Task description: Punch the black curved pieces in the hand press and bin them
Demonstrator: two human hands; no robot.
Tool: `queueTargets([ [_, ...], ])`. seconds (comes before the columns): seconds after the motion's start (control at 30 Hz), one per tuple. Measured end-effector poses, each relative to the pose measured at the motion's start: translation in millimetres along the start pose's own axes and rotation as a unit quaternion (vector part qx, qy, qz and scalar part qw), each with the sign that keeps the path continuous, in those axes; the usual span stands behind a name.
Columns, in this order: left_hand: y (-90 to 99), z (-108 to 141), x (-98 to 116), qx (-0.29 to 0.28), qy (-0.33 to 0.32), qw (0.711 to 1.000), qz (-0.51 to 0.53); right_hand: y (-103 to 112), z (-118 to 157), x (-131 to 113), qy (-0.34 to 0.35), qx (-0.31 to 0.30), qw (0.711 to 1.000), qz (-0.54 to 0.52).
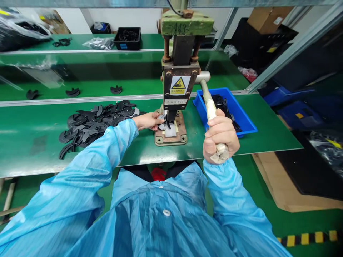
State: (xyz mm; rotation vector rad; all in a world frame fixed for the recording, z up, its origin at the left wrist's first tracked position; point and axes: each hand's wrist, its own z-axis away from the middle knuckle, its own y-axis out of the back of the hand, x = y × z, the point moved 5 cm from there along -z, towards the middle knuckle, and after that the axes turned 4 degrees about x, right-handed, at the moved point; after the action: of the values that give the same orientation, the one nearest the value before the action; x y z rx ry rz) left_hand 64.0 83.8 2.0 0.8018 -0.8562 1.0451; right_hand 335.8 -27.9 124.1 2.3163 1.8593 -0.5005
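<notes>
A green hand press [175, 85] stands on the bench in front of me, its ram lowered close to the base plate [183, 134]. Between the fingertips of my left hand [150, 121] is a curved dark plastic part [161, 121], held under the ram; whether the ram touches it I cannot tell. Wrapped around the tape-covered press lever [210, 107] is my right hand [221, 137]. The lever slants down toward me on the press's right side. Left of the press lies a heap of curved black plastic parts [93, 125], close to my left forearm.
A blue bin [248, 125] with black parts sits right of the press. Several single black parts [116, 90] lie along the belt behind the bench edge. Farther back are a black bin [136, 44] and clear plastic bags [100, 43]. A metal post [292, 50] slopes at the right.
</notes>
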Motion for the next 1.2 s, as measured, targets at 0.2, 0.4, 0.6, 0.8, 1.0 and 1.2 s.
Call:
queueTargets([
  [0.2,4.5,-4,6,-0.037,-0.077,0.995,-0.059,0,1,2,0.008,0.008,1.0,0.003],
  [0.4,4.9,-4,1,-0.015,-0.018,0.999,-0.041,0,1,2,0.003,0.012,1.0,0.006],
  [0.6,-1.2,4,-5,0.03,0.06,0.998,0.009,-4,2,-1,0.009,0.021,1.0,0.006],
  [0.8,-11.2,17,-8,0.044,0.032,0.996,0.072,-16,-70,-4,0.023,0.021,0.999,-0.042],
  [1.0,-3.9,57,-13,0.053,-0.051,0.99,0.12,-15,-110,29,-0.019,-0.033,0.999,-0.029],
  [1.2,-5.1,120,-16,0.01,-0.119,0.985,0.128,-32,32,34,-0.22,-0.205,0.954,0.019],
])
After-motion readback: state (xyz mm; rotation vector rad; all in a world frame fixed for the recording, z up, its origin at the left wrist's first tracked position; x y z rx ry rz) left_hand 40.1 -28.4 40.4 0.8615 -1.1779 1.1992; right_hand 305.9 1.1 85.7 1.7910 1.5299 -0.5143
